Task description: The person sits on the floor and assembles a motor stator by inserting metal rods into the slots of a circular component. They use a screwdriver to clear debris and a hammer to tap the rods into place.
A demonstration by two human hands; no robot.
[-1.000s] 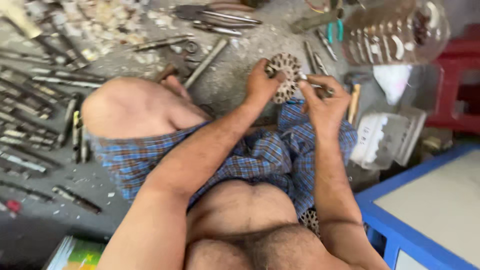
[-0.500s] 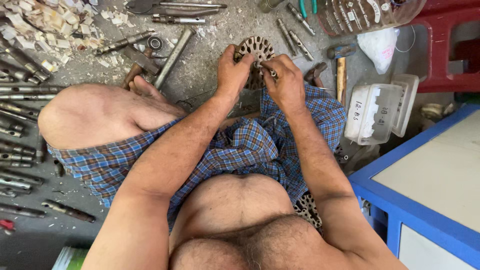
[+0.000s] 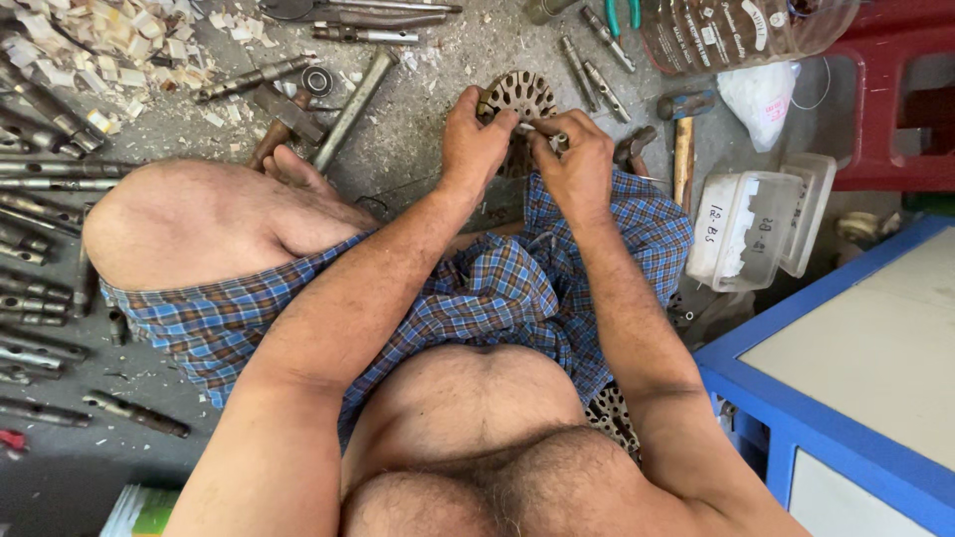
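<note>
Slotted metal disc gripped btwn left hand & right hand.

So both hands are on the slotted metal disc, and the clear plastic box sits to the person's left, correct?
Not quite. Both hands, left and right, are on the slotted metal disc, but the clear plastic box sits to the person's right, as the head view shows.

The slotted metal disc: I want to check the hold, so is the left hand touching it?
Touching. The head view shows the left hand wrapped over the slotted metal disc, fingers on its rim.
</note>
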